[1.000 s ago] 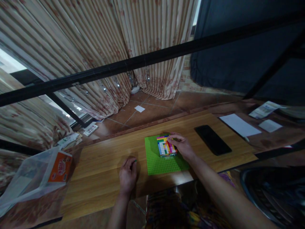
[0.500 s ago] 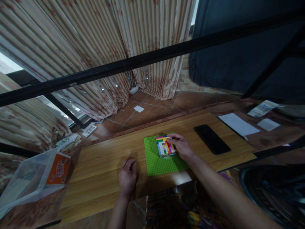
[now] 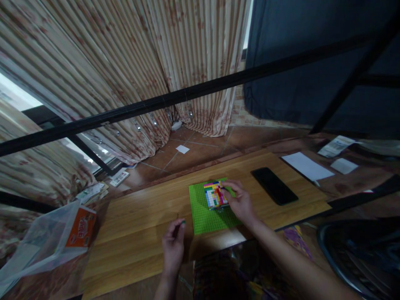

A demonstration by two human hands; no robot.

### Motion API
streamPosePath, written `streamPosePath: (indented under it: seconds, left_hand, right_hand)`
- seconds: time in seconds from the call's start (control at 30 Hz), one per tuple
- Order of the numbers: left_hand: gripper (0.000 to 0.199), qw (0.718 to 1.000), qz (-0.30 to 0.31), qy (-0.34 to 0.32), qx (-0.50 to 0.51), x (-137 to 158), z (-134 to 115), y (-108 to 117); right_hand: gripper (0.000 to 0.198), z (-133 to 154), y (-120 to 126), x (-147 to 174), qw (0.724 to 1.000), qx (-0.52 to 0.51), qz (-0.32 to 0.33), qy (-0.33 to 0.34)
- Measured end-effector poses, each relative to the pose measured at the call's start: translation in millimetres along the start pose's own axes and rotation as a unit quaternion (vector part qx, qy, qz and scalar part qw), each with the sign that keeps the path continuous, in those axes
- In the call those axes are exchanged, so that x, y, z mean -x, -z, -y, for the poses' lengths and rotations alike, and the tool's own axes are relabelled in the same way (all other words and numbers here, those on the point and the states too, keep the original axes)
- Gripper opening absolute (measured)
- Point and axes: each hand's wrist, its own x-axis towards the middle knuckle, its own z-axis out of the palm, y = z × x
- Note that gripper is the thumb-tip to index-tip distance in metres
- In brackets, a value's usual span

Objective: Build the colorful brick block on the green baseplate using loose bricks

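Observation:
A green studded baseplate (image 3: 200,221) lies on the wooden board, bearing a block of many-coloured toy bricks (image 3: 213,197). Over the block's right side is my right hand (image 3: 240,202), thumb and forefinger pinched close to its top. Something small and dark shows at those fingertips, too small to name. To the left of the baseplate, apart from it, my left hand (image 3: 173,239) is held above the board. Its thumb and forefinger pinch a small green brick (image 3: 183,222). The right edge of the brick block is partly hidden by my right hand.
Right of the baseplate lies a black phone (image 3: 274,186), with white paper (image 3: 308,166) beyond. A clear plastic box (image 3: 46,246) with an orange label stands at the left. A dark metal bar (image 3: 200,92) crosses ahead, before the curtains (image 3: 125,54).
My left hand has risen slightly and shifted right, still pinching the green brick. My right hand's fingers have changed pose over the block's right side. The camera view has tilted a little.

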Motion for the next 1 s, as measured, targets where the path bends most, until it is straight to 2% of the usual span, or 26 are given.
streamPosePath:
  seconds: [0.07,0.13,0.17,0.23,0.33,0.43,0.53,0.77,1.0]
  left_hand:
    - [0.038,0.994,0.05,0.062,0.071,15,-7,-14]
    - [0.038,0.984,0.088,0.1,0.121,27,-12,-27]
    - [0.037,0.979,0.104,0.108,0.135,31,-15,-33]
    - [0.033,0.977,0.123,0.099,0.14,38,-19,-43]
    - [0.025,0.984,0.138,0.051,0.101,43,-24,-51]
    - [0.019,0.989,0.146,-0.001,0.039,48,-27,-55]
    - [0.016,0.987,0.152,-0.04,-0.023,52,-28,-57]
    - [0.013,0.971,0.159,-0.129,-0.122,50,-31,-59]
    - [0.013,0.959,0.171,-0.183,-0.129,44,-46,-64]
  right_hand:
    - [0.02,17,3,21,0.998,0.028,0.056,0.025]
    - [0.02,33,2,45,0.988,0.038,0.15,0.001]
    - [0.019,39,1,57,0.98,0.038,0.197,-0.01]
    - [0.019,45,-2,77,0.97,0.028,0.236,-0.054]
    - [0.018,41,-5,94,0.97,-0.009,0.204,-0.131]
    - [0.013,33,-5,97,0.968,-0.029,0.166,-0.187]
    - [0.009,28,-1,95,0.958,-0.031,0.167,-0.231]
    - [0.01,24,4,91,0.943,-0.09,0.144,-0.288]
    - [0.028,22,7,84,0.9,-0.205,0.151,-0.354]
